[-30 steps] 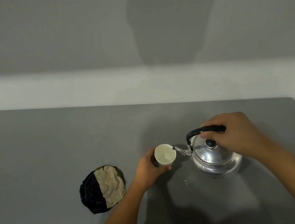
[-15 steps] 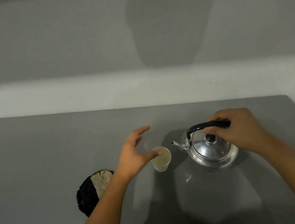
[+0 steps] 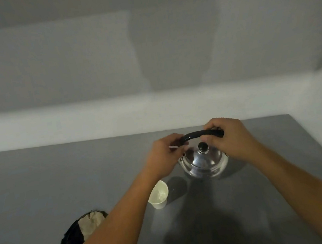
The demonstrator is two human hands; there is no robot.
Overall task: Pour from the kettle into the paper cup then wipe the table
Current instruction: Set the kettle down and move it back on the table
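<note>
The kettle (image 3: 204, 162) sits upright on the grey table (image 3: 42, 187), toward its far right part, lid on with the black knob (image 3: 203, 146) showing. My right hand (image 3: 228, 140) is wrapped around the right end of the black handle (image 3: 200, 134), fingers curled under it. My left hand (image 3: 165, 154) pinches the handle's left end, thumb and fingertips closed on it.

The paper cup (image 3: 159, 195) stands nearer to me and to the left, apart from the kettle, with what looks like a little liquid in the bottom. I judge the pour is done or nearly so, and this step is settling the kettle. To do it well I should keep it level, lower the handle gently so it does not knock the lid, and let go with the left hand first.

The crumpled dark-and-tan cloth (image 3: 84, 228) lies by my left forearm, partly hidden. Reaching for it, I must clear the cup, which would tip easily.
</note>
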